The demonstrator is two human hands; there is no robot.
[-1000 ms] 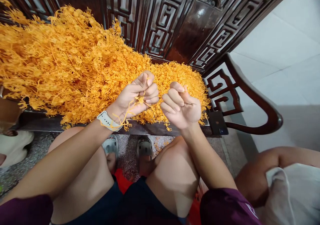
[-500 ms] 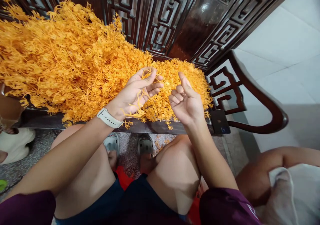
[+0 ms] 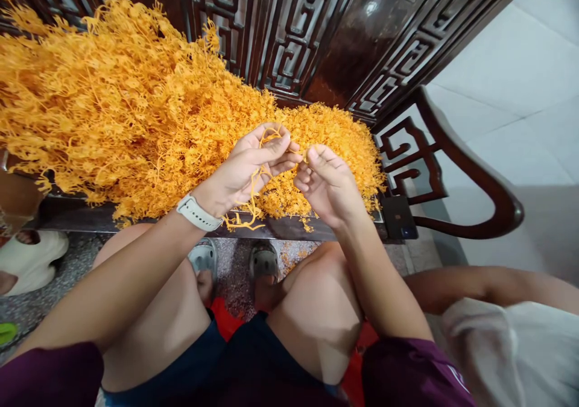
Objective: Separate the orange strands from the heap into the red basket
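A thin orange strand point(image 3: 254, 197) hangs in loops from my left hand point(image 3: 257, 163), which pinches it between thumb and fingers and wears a pale watch strap on the wrist. Close beside it on the right, my right hand point(image 3: 326, 181) is closed, its thumb and index fingertips pinching the end of the strand near the left fingertips. Both hands are above the front edge of a dark wooden bench point(image 3: 289, 228). Behind and beneath them lies a big heap of orange, frilly strands point(image 3: 136, 99), tallest on the left and lower on the right.
The bench has a carved back point(image 3: 357, 39) and a curved armrest point(image 3: 488, 184) at the right. A dark flat object point(image 3: 398, 217) lies by the armrest. Another person's arm point(image 3: 488, 286) is at the lower right. Orange bits point(image 3: 289, 256) lie on the floor.
My right hand has moved left and its fingertips have come together at the strand beside my left hand. The other person's arm at the right has shifted left.
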